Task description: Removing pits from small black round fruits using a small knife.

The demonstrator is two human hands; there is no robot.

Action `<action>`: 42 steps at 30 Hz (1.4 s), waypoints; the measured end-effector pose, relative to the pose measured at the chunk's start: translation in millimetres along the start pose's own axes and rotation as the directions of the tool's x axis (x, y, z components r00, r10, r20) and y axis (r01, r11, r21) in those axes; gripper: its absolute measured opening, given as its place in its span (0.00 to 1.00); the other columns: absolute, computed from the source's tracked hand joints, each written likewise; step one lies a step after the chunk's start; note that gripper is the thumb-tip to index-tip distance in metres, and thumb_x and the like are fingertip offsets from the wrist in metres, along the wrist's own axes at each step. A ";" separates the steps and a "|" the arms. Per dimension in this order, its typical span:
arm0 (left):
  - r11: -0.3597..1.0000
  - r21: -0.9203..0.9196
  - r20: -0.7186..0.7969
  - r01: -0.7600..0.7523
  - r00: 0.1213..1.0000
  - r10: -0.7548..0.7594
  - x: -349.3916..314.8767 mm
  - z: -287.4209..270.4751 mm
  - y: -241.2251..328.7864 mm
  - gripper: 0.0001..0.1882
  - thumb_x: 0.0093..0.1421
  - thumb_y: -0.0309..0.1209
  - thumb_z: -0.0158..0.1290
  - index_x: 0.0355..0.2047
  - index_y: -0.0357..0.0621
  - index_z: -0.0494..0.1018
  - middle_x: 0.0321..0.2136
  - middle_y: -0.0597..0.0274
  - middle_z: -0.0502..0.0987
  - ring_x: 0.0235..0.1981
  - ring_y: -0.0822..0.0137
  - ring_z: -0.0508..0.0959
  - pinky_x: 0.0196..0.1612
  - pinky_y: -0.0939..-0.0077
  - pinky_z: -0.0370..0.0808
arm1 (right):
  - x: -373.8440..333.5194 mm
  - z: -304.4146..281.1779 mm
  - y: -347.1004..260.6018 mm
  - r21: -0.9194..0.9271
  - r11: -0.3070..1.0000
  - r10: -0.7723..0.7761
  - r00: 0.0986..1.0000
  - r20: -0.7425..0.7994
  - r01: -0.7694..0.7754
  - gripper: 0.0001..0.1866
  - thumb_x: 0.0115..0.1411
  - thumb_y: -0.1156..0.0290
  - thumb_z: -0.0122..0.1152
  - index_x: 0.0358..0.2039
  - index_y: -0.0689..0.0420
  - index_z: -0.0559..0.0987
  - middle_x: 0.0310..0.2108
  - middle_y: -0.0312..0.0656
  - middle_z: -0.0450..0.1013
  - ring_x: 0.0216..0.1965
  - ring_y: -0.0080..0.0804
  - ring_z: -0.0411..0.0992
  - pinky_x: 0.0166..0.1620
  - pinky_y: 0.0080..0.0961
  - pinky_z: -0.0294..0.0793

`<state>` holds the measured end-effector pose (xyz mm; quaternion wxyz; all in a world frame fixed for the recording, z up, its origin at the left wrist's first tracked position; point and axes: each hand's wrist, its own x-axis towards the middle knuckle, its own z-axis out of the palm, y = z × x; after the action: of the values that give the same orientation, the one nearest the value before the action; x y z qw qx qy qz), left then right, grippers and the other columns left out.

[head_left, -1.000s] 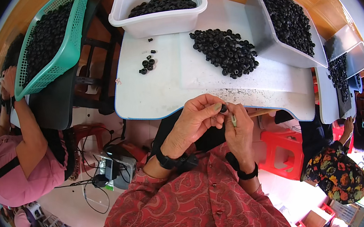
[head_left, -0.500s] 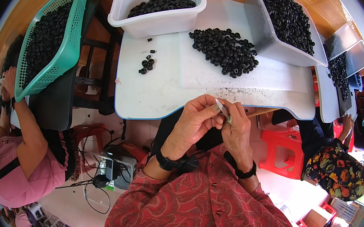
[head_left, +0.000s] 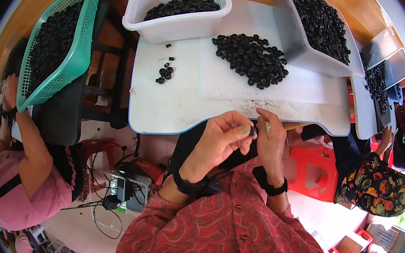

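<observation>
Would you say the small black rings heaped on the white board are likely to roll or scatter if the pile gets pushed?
Probably. The black rings lie loosely heaped, so a push would likely spread them. They look round, so strays may roll; a few already sit apart on the white board. They seem light.

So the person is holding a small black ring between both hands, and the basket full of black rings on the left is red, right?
Not quite. The head view shows the basket is green, not red. The rest stands: the left hand and right hand hold a small black ring between them.

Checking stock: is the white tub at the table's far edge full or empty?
Partly full: black rings cover the white tub floor, below its rim.
</observation>
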<state>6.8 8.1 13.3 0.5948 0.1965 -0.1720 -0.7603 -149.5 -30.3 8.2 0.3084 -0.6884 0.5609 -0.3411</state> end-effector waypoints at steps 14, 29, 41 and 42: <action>0.999 0.035 -0.098 -0.033 0.995 0.037 4.7 -8.3 -3.3 0.05 0.64 0.26 0.54 0.38 0.37 0.72 0.24 0.60 0.76 0.22 0.72 0.76 0.25 0.79 0.74 | -4.9 -15.2 -33.6 0.669 0.694 0.140 0.961 0.240 -0.268 0.04 0.60 0.77 0.63 0.35 0.61 0.81 0.26 0.30 0.70 0.20 0.12 0.60 0.21 0.12 0.55; 0.997 -0.075 -0.095 -0.032 0.995 0.025 6.3 -7.7 -4.7 0.05 0.65 0.27 0.53 0.39 0.39 0.72 0.28 0.60 0.76 0.22 0.73 0.75 0.25 0.79 0.71 | -4.7 -10.0 -30.0 0.351 0.930 0.064 0.990 0.129 -0.106 0.05 0.63 0.78 0.55 0.39 0.61 0.77 0.23 0.36 0.68 0.19 0.24 0.64 0.22 0.20 0.63; 0.994 -0.084 -0.096 -0.072 0.993 0.064 3.0 -10.8 -5.1 0.07 0.66 0.28 0.51 0.42 0.39 0.70 0.26 0.60 0.76 0.25 0.72 0.77 0.27 0.78 0.74 | -10.3 0.6 -37.2 -0.179 0.946 -0.252 0.960 0.125 0.272 0.24 0.52 0.85 0.54 0.52 0.57 0.75 0.35 0.46 0.71 0.32 0.46 0.76 0.32 0.38 0.76; 0.993 -0.088 -0.091 -0.075 0.994 0.067 3.1 -10.9 -5.5 0.07 0.66 0.28 0.51 0.42 0.39 0.70 0.26 0.60 0.76 0.25 0.72 0.77 0.27 0.78 0.75 | -10.0 0.8 -37.3 -0.176 0.945 -0.257 0.959 0.121 0.275 0.24 0.52 0.85 0.54 0.52 0.57 0.75 0.35 0.46 0.71 0.32 0.46 0.76 0.32 0.38 0.76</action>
<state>7.0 6.1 0.9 0.6368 0.1962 -0.1177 -0.7363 -129.3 -13.7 36.5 0.2187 -0.8000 0.4774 -0.2903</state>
